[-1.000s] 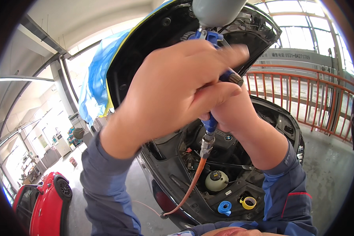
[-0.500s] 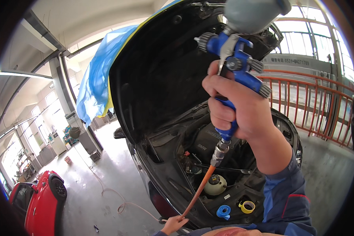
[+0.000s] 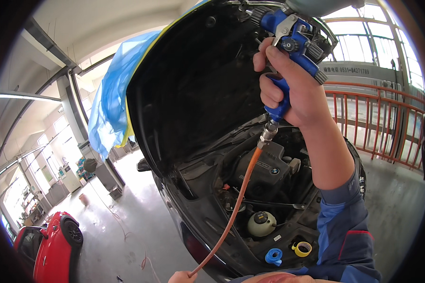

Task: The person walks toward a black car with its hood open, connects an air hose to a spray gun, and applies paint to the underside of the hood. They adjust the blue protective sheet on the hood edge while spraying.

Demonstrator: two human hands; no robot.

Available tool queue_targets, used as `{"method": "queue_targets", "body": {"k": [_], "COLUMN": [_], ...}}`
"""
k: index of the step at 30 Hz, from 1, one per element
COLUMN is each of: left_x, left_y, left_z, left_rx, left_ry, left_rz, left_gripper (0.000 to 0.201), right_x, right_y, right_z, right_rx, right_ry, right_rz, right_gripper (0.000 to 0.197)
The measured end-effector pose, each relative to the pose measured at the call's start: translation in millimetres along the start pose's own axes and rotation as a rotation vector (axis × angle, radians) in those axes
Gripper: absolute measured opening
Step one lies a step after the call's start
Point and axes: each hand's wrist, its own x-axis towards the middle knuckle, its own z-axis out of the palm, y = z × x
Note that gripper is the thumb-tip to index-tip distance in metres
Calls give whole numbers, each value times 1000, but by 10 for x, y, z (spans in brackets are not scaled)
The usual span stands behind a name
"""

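Observation:
High on the right, my right hand is closed round the handle of a blue spray gun, with fingers at its metal trigger. A grey cup sits on top of the gun, cut off by the upper edge. From the metal fitting under the handle, an orange air hose runs down to the lower edge. There my left hand, only partly in view, is closed round the hose. Behind the gun stands a raised black car hood; blue and yellow masking film hangs from its left edge.
Below lies the open engine bay, with a blue tape roll and a yellow tape roll on its front. A red car stands at lower left. Orange railings run along the right. The hose trails over the grey floor.
My right hand has raised the spray gun, taking its cup partly out of view. My left hand has moved left and down, still on the hose, which now hangs in a longer curve.

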Motion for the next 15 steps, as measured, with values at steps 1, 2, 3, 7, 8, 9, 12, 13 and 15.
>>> {"method": "queue_targets", "body": {"k": [1,2,3,7,8,9,12,13,15], "left_x": [-86,-137,-165,-57,-13,20,33,9,-59], "left_y": [74,126,155,126,105,90,109,138,208], "left_z": [-72,-133,-166,-140,-113,-85,-46,-46,-71], "left_rx": [-2,14,28,102,119,132,176,175,124], "left_ry": [8,-18,-44,-67,-56,-45,-14,-10,-28], "left_rz": [-18,17,53,136,149,165,211,210,112], "left_gripper": [35,36,37,37,37,37,37,37,36], "right_x": [3,6,-4,26,38,48,57,49,27], "right_y": [7,10,10,-39,-56,-72,-101,-109,-124], "right_z": [-7,-14,-20,-81,-99,-116,-153,-167,-196], "right_rx": [-24,-43,-30,-11,-8,-2,69,68,66], "right_ry": [2,-9,-11,-67,-70,-77,-143,-132,-111], "right_rz": [-5,-16,-16,65,89,116,116,107,91], "right_gripper": [12,12,13,16,17,17,18,18,18]}}
